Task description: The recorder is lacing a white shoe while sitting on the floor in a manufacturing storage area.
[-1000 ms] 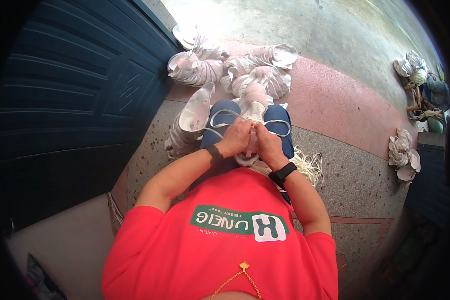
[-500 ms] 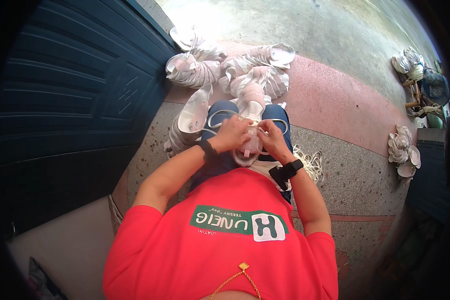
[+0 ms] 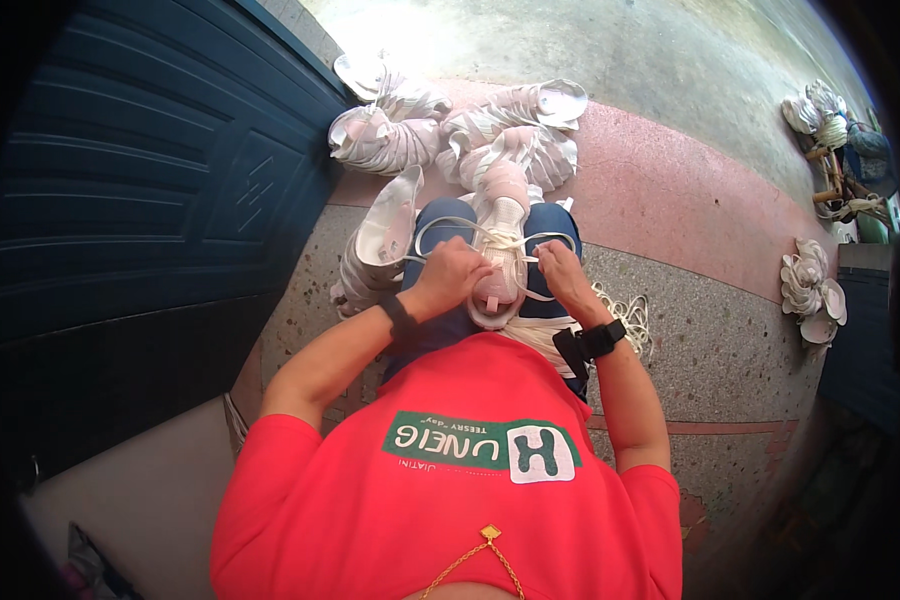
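Observation:
A pale pink and white shoe upper (image 3: 498, 289) lies lengthwise between my knees. A cream shoelace (image 3: 507, 241) crosses its middle, with loops spreading over both thighs. On the upper's left side my left hand (image 3: 454, 275) is closed, its fingertips pinching the lace close to the surface. My right hand (image 3: 564, 277) is just off the right side, thumb and finger pinched on another stretch of the lace, which runs taut from the crossing. The fingertips partly hide the lace ends.
Several stacks of nested white and pink uppers (image 3: 385, 140) lie ahead on the floor, with another stack (image 3: 378, 240) by my left knee. A bundle of loose laces (image 3: 625, 320) is beside my right thigh. A dark blue door (image 3: 160, 180) stands at left; more uppers (image 3: 810, 290) are far right.
My hands have moved apart, the right one outward to the right and the left slightly left. The lace crossing on the upper now shows between them.

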{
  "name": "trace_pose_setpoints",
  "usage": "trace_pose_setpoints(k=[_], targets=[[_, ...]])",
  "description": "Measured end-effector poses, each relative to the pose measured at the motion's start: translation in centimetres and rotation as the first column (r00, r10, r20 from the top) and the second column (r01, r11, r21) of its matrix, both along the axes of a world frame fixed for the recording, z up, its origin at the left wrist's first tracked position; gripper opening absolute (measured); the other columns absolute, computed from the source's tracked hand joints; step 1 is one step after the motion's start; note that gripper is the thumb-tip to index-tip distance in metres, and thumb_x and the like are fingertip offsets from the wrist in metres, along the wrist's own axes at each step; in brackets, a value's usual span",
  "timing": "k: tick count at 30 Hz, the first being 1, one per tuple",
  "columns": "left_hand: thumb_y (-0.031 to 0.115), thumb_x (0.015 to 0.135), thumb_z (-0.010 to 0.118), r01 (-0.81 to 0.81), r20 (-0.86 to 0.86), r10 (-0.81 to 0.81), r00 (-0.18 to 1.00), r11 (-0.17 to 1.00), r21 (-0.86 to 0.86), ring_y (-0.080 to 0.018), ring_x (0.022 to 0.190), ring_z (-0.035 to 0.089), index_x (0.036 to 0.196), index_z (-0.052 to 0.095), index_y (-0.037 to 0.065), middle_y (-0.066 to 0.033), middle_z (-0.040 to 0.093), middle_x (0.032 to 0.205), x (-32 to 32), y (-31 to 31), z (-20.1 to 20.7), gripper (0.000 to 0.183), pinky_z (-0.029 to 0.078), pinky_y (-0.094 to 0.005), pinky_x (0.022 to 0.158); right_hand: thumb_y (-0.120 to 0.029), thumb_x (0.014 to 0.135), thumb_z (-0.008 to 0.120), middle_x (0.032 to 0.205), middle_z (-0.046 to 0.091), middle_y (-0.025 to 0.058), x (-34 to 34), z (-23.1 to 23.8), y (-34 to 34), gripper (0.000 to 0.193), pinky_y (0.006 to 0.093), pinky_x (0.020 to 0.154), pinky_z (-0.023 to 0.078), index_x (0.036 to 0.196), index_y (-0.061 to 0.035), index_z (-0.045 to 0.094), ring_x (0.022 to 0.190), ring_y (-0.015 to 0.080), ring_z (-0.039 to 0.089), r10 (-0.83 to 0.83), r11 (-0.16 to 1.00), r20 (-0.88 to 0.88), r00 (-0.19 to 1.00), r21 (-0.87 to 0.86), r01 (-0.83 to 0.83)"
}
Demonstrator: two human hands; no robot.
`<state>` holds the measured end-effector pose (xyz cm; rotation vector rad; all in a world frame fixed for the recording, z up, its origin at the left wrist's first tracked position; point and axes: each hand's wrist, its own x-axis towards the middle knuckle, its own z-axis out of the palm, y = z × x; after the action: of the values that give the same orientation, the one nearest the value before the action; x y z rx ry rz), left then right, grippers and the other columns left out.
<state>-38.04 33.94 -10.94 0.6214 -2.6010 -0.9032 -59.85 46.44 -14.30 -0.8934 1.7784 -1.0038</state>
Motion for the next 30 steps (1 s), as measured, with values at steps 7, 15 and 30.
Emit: trace_pose_setpoints(k=[7,15,30], targets=[[0.014,0.089,0.072,-0.002,-0.063,0.004,0.998,1.000,0.030,-0.0319,0.082,0.063,0.086,0.072,0.002,-0.0139,0.065,0.079,0.8,1.9,0.1,0.013,0.052,-0.0412,0.072,-0.022,0.095,0.064,0.094,0.067,0.0229,3.3,-0.6,0.3,0.024,0.0477,0.081,0.052,0.101,-0.0016,0.073,0.090,0.0417,0.066,0.109,0.988,-0.322,0.941,-0.073,-0.139],[0.012,0.089,0.071,0.022,-0.119,-0.022,0.993,1.000,0.002,-0.0336,0.086,0.064,0.088,0.069,0.002,-0.0145,0.066,0.082,0.7,2.3,0.5,0.010,0.053,-0.0428,0.074,-0.015,0.093,0.062,0.094,0.068,0.0233,5.1,-0.3,-0.8,0.016,0.0509,0.080,0.051,0.092,-0.0024,0.072,0.089,0.0438,0.064,0.089,0.979,-0.375,0.923,-0.136,-0.150],[0.011,0.100,0.061,-0.106,-0.127,0.146,0.981,0.956,0.275,-0.0317,0.078,0.069,0.108,0.064,0.000,-0.0159,0.069,0.089,0.7,1.7,0.3,0.014,0.055,-0.0378,0.070,-0.009,0.090,0.059,0.097,0.072,0.0274,4.8,0.5,-2.2,0.032,0.0457,0.083,0.055,0.119,0.0020,0.065,0.095,0.0414,0.071,0.201,0.967,-0.141,0.969,-0.130,-0.219]])
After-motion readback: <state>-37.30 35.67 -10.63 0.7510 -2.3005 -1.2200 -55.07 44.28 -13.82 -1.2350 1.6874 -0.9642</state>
